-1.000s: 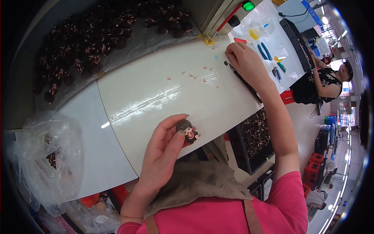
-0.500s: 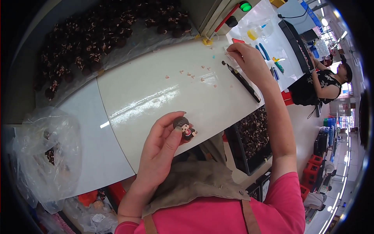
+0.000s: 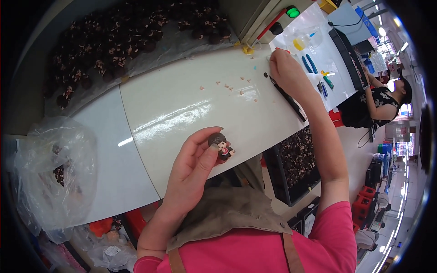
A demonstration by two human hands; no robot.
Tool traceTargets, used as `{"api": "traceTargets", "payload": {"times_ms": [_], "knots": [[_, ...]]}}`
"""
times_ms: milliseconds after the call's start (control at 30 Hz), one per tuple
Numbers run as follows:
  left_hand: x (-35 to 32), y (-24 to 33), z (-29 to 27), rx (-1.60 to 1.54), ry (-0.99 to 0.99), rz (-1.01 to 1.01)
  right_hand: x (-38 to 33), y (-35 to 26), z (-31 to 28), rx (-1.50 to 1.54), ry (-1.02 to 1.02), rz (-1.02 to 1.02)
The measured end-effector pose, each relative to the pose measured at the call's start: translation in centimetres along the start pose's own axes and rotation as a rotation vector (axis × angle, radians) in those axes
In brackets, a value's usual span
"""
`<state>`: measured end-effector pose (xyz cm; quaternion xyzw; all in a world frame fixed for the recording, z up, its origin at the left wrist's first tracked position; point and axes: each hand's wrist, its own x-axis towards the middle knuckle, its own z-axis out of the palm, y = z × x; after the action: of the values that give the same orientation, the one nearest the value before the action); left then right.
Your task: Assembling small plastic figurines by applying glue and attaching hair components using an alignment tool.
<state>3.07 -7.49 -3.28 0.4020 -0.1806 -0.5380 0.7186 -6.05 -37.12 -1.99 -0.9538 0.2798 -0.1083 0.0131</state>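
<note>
My left hand (image 3: 193,161) is closed around a small doll figurine (image 3: 221,146) with dark brown hair, a pale face and a pink and black body. Thumb and fingers hold it above the near edge of the white tabletop (image 3: 168,118). At the far right of that surface, my right hand (image 3: 287,75) reaches down with its fingers bent and close together. A small red item (image 3: 282,50) lies by its fingertips, and whatever they pinch is hidden. Beneath the right wrist lies a black pen-shaped tool (image 3: 291,103), its tip near a small dark piece (image 3: 266,74).
Many dark figurines cover a sheet (image 3: 150,57) at the back left. Small pink pieces (image 3: 230,88) dot the tabletop. A clear plastic bag (image 3: 77,182) is at left, a black crate (image 3: 277,177) of figurines at lower right. Blue-handled tools (image 3: 312,63) lie beyond; a person (image 3: 380,102) sits at right.
My right hand has shifted slightly and turned, its fingers now pointing further down beside the black tool. My left hand still holds the figurine; the whole view has moved a little.
</note>
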Motion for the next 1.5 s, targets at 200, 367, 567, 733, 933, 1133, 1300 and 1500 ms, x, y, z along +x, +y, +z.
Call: {"api": "traceTargets", "payload": {"times_ms": [200,367,567,733,933,1133,1300,1500], "knots": [[-0.1,-0.1,-0.5,0.006,-0.028,0.007,-3.4,-2.6,-2.3,0.683,0.067,0.229],[0.0,-0.1,-0.3,0.035,-0.02,-0.007,-7.2,-5.6,-2.9,1.49,-0.043,0.3],[0.1,-0.4,-0.2,0.048,-0.013,-0.001,-9.6,-8.1,-1.1,1.874,-0.135,0.256],[0.0,-0.3,0.0,0.06,0.003,0.0,-9.3,-8.1,-0.7,1.741,-0.063,0.342],[0.0,-0.4,0.1,0.03,0.016,-0.001,-10.0,-7.4,-0.6,1.862,-0.137,0.27],[0.0,-0.4,0.1,0.023,0.005,0.011,-10.4,-8.0,-0.9,1.966,-0.202,0.213],[0.0,-0.5,0.1,0.014,0.005,0.008,-10.6,-8.7,-1.4,1.796,-0.205,0.214],[-0.1,-0.6,0.0,0.053,0.013,0.023,-10.7,-9.1,-1.7,1.745,-0.217,0.177]]}}
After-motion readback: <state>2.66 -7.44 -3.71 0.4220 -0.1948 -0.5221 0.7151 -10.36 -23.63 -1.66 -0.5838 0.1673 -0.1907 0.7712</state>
